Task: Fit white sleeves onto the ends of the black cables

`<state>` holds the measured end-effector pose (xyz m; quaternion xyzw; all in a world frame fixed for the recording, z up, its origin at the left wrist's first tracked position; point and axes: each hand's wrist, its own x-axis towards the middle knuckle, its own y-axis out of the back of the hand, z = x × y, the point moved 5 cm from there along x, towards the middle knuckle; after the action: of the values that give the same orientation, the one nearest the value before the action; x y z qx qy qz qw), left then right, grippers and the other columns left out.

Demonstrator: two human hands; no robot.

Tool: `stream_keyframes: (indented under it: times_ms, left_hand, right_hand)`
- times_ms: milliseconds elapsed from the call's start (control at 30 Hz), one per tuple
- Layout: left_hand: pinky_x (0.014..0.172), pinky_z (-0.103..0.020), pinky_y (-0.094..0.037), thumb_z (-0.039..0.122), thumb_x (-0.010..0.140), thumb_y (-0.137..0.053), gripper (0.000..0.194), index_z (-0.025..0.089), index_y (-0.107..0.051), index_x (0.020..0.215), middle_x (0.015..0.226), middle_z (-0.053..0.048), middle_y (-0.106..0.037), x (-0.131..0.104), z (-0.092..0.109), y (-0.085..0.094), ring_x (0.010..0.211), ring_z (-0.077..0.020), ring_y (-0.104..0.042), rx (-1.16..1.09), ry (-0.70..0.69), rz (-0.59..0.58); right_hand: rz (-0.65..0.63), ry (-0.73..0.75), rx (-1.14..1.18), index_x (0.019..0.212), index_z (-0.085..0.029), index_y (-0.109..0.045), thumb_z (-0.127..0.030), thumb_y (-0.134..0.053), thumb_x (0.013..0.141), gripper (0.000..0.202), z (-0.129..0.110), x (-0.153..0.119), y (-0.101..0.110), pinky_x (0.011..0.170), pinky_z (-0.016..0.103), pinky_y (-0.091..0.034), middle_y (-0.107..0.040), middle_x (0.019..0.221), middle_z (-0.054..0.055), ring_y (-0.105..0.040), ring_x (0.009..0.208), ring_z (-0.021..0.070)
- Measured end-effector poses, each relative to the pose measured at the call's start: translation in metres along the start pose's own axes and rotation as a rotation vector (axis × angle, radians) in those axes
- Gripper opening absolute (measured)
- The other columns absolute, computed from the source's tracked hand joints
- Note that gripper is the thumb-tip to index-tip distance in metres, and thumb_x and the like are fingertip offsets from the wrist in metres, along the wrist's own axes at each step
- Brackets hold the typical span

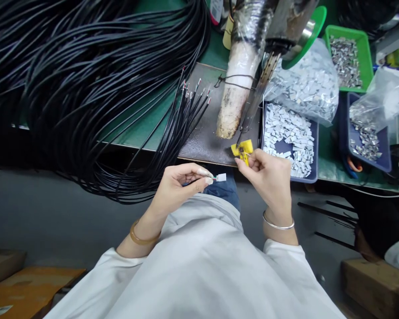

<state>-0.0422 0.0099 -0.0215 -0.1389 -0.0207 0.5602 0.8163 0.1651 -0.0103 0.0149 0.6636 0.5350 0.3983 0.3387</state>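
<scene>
In the middle of the head view, my left hand [182, 181] is closed in a pinch. Thin coloured wires run from its fingertips into a small white connector [221, 177], which points right, above my lap. To the right, my right hand [264, 170] is closed, thumb and fingers pressed at the edge of a yellow winged plastic piece [246, 147] with a dark centre. The thin tip of a soldering iron [257, 97], or a similar metal tool, comes down to that piece. What else sits inside my right fingers is hidden.
A large bundle of black cables [119, 71] covers the left, its stripped ends on a dark board [206, 141]. A blue tray [314, 170] of white connectors, a plastic bag [306, 84], a green tray [367, 53] and another blue tray [344, 119] stand right. A wrapped tube [239, 66] overhangs the board.
</scene>
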Motion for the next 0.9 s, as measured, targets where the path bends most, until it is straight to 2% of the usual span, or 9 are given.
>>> stream_keyframes:
  times_ms: [100,167,267,400,467,567,667,800,900]
  left_hand:
    - [0.047,-0.013,-0.047,0.013,0.073,-0.083,0.007,0.017,-0.081,0.077,0.072,-0.004,-0.077,-0.002,0.002,0.004,0.051,-0.0055,-0.06,-0.051,-0.032,-0.006]
    - [0.046,-0.013,-0.046,0.012,0.073,-0.083,0.008,0.018,-0.081,0.078,0.074,-0.004,-0.077,-0.004,0.003,0.008,0.05,-0.0048,-0.059,-0.083,-0.049,0.02]
    - [0.044,-0.013,-0.044,0.015,0.074,-0.084,0.008,0.019,-0.08,0.08,0.076,-0.004,-0.077,-0.005,0.003,0.013,0.048,-0.0039,-0.055,-0.112,-0.053,0.07]
    - [0.042,-0.015,-0.043,0.024,0.074,-0.085,0.009,0.018,-0.08,0.079,0.068,-0.003,-0.074,-0.005,0.007,0.016,0.045,-0.0046,-0.052,-0.099,-0.048,0.12]
    - [0.044,-0.016,-0.045,0.024,0.074,-0.085,0.008,0.02,-0.081,0.08,0.07,-0.003,-0.075,-0.005,0.012,0.015,0.047,-0.0054,-0.054,-0.066,-0.066,0.129]
    - [0.054,-0.017,-0.052,0.02,0.075,-0.084,0.007,0.023,-0.083,0.081,0.077,-0.004,-0.078,-0.004,0.021,0.009,0.059,-0.0086,-0.064,0.014,-0.102,0.081]
    - [0.062,-0.019,-0.054,0.018,0.076,-0.082,0.006,0.022,-0.083,0.081,0.079,-0.004,-0.079,0.002,0.022,-0.001,0.068,-0.0112,-0.069,0.103,-0.103,0.052]
    - [0.05,-0.018,-0.043,0.02,0.077,-0.078,0.007,0.015,-0.081,0.08,0.064,-0.002,-0.07,0.018,0.011,-0.015,0.055,-0.0087,-0.058,0.226,-0.081,0.071]
    - [0.048,-0.018,-0.039,0.021,0.076,-0.076,0.008,0.014,-0.079,0.08,0.06,0.0,-0.065,0.029,0.001,-0.024,0.053,-0.008,-0.053,0.246,-0.072,0.097]
  right_hand:
    - [0.113,0.038,0.167,0.064,-0.022,-0.045,-0.038,-0.071,0.086,0.038,-0.006,-0.003,0.005,0.051,0.021,-0.032,-0.044,0.054,-0.009,-0.04,0.047,0.0053]
    - [0.105,0.09,0.209,0.063,-0.021,-0.044,-0.036,-0.073,0.085,0.039,-0.01,-0.006,0.006,0.049,0.021,-0.031,-0.043,0.053,-0.009,-0.037,0.046,0.0045]
    - [0.113,0.091,0.155,0.063,-0.022,-0.044,-0.033,-0.073,0.085,0.037,-0.009,-0.009,0.011,0.05,0.021,-0.032,-0.043,0.053,-0.009,-0.038,0.046,0.0045]
    - [0.249,0.083,0.061,0.065,-0.023,-0.045,-0.044,-0.066,0.089,0.038,-0.007,-0.008,0.022,0.05,0.025,-0.033,-0.044,0.053,-0.007,-0.037,0.047,0.0074]
    - [0.185,0.15,0.018,0.064,-0.023,-0.044,-0.046,-0.064,0.09,0.04,-0.011,-0.005,0.019,0.051,0.025,-0.032,-0.043,0.053,-0.007,-0.036,0.047,0.0074]
    - [-0.002,0.242,-0.087,0.063,-0.022,-0.044,-0.038,-0.063,0.091,0.037,-0.013,-0.001,0.006,0.052,0.024,-0.028,-0.042,0.053,-0.008,-0.036,0.047,0.0061]
    - [-0.033,0.211,-0.154,0.065,-0.021,-0.047,-0.036,-0.064,0.091,0.035,-0.001,0.002,0.0,0.052,0.025,-0.026,-0.042,0.053,-0.008,-0.037,0.048,0.006]
    - [0.198,0.056,-0.015,0.083,-0.022,-0.058,-0.043,-0.061,0.093,0.023,0.019,0.001,0.007,0.051,0.026,-0.032,-0.041,0.053,-0.009,-0.04,0.045,0.0078]
    - [0.431,0.07,0.312,0.109,-0.026,-0.058,-0.031,-0.053,0.098,0.014,0.019,-0.009,0.015,0.049,0.027,-0.042,-0.057,0.065,-0.005,-0.055,0.049,0.0112]
